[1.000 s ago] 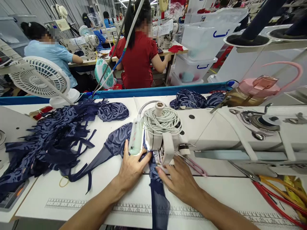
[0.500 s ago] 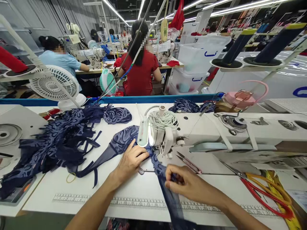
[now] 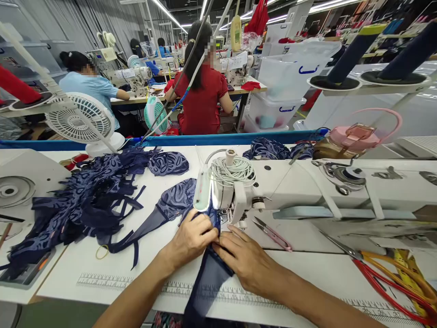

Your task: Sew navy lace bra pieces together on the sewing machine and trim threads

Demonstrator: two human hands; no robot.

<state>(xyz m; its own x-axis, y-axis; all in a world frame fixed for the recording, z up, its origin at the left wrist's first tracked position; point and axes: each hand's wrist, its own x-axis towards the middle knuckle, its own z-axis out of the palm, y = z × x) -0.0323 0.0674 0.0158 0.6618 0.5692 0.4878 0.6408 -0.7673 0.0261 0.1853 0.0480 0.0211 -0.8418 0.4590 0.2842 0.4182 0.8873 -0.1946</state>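
A navy lace bra [image 3: 176, 199] lies under the head of the sewing machine [image 3: 227, 196], its patterned cup to the left and a sheer wing hanging over the table's front edge. Just in front of the needle area, my left hand [image 3: 193, 234] is closed on the fabric with bent fingers. My right hand [image 3: 247, 262] meets it from the right, fingertips gripping the same edge beside the left fingers. The fabric directly under the fingertips is hidden. A small lamp [image 3: 202, 191] on the machine head lights the spot.
Thread snips [image 3: 273, 234] lie right of the needle, with red and orange-handled scissors [image 3: 378, 273] farther right. A heap of navy lace pieces [image 3: 92, 196] covers the left side. A white fan [image 3: 80, 118] and pink-lidded bottle [image 3: 355, 136] stand behind. Co-workers sit beyond.
My right hand has moved left and up to join my left hand at the fabric edge. The sheer wing has swung left. The view has shifted slightly.
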